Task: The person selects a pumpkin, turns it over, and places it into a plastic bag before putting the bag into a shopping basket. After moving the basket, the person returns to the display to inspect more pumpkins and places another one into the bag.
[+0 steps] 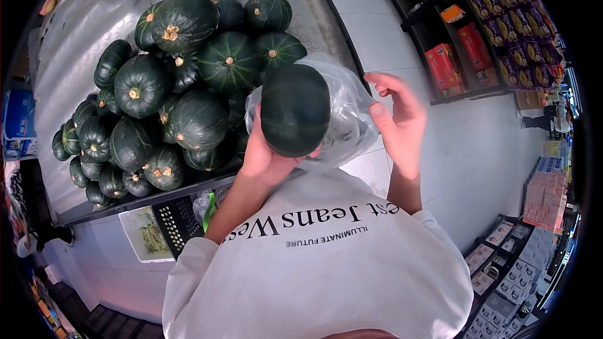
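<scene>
My left hand [267, 154] is wrapped round the underside of a dark green squash [295, 111], held up near the front edge of the display. Behind and to the right of that squash spreads a clear plastic bag [352, 107]. At the bag's right edge is my right hand [401, 119], its fingers apart and curved, with nothing visible in its grasp. A heap of dark green squashes [199, 120] lies to the left.
The heap rests on a grey-covered display table [75, 81] with a dark edge. Below it stands a white crate [146, 235] with greens. Shelves [461, 95] with red boxes are at the upper right, and stacked boxes [524, 270] at the lower right.
</scene>
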A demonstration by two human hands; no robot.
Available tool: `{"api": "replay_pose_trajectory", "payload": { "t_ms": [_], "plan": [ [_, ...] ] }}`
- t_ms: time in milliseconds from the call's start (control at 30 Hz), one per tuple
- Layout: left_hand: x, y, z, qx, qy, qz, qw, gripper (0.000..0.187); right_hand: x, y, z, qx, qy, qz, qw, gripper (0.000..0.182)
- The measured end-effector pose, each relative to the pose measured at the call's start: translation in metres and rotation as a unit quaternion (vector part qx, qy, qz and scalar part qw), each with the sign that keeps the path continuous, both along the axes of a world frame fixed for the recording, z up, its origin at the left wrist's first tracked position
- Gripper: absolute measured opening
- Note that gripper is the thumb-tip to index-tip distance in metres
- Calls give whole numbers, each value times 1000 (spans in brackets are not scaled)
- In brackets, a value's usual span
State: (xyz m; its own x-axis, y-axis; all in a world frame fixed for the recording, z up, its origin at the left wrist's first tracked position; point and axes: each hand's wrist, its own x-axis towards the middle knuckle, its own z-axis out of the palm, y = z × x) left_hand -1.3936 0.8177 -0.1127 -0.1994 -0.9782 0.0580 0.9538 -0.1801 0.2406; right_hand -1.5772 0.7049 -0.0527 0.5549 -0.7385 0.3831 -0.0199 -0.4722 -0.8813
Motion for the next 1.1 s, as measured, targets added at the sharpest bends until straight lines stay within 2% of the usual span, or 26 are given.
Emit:
{"api": "replay_pose_trajectory", "payload": {
  "t_ms": [33,67,100,133,167,267,300,400,500,567,600,700,800,867,933,967,1067,1100],
  "plan": [
    [-2,1,9,45,-14,-21,999,61,5,-1,0,26,-66,33,997,45],
    [-8,1,12,37,5,-17,999,60,10,-2,0,51,-132,65,988,46],
    [-13,0,14,27,23,-15,999,60,18,-3,-1,111,-165,155,968,55],
    [-17,0,15,17,42,-13,999,59,31,6,-4,186,-182,180,948,66],
    [-17,-3,16,30,3,-8,1000,50,43,15,-7,260,-198,203,923,78],
    [-14,-2,8,63,-5,-45,997,39,56,31,-8,337,-137,233,902,92],
    [-15,-2,9,-10,-4,-49,999,28,56,33,-8,354,-127,241,895,94],
    [-15,-2,5,-42,123,-89,988,28,55,35,-8,391,-97,255,879,96],
    [-16,4,16,1,139,-65,988,27,57,36,-9,389,-75,238,887,95],
    [-17,2,19,9,147,-89,985,28,59,37,-11,392,-92,240,884,90],
    [-17,0,19,12,151,-101,983,29,60,37,-12,393,-100,241,882,88],
    [-16,-1,14,16,60,-116,991,34,52,32,-3,446,-118,289,839,77],
    [-18,1,2,13,-34,-95,995,40,51,34,8,461,-73,255,847,86],
    [-19,3,-2,37,-101,-44,993,52,48,28,7,483,-81,296,820,88],
    [-23,5,-9,-22,-173,31,984,51,46,25,2,514,-102,335,783,87],
    [-26,5,-14,-92,-210,80,970,45,46,23,-1,524,-115,356,765,86],
    [-20,11,-22,-76,-62,14,995,67,47,17,-21,501,-159,420,740,81],
    [-20,18,-37,-97,-65,-3,993,81,48,15,-28,477,-164,439,744,82]
  ]
}}
